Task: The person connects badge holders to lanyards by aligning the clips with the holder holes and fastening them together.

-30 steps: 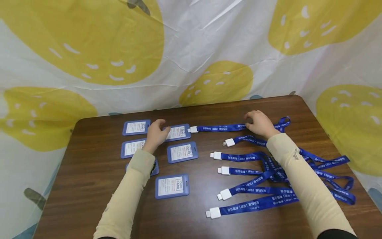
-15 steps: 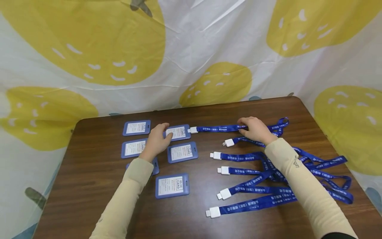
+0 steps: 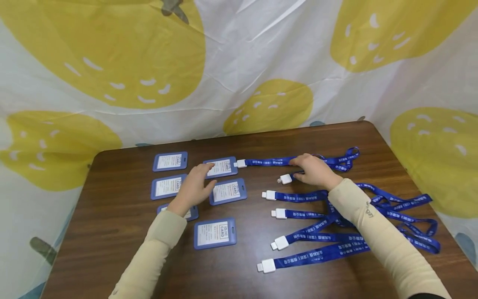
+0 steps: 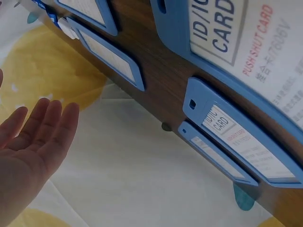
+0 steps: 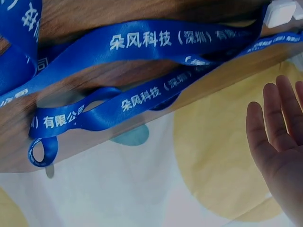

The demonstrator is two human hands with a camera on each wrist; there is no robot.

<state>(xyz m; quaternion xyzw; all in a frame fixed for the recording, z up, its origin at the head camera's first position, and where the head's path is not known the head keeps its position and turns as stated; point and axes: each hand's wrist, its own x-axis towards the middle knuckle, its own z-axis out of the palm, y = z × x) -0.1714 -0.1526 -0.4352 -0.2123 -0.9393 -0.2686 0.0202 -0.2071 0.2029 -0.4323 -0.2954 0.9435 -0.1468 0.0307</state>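
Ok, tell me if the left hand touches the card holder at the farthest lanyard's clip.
Apart: the left wrist view shows patterned curtain between the left hand and the card holder.

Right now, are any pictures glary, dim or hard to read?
Head view: soft sheen on the table, fine print on the cards too small to read; left wrist view: dimmer, tilted, title legible on the nearest card; right wrist view: dim, tilted, lettering mostly legible on a blue strap.
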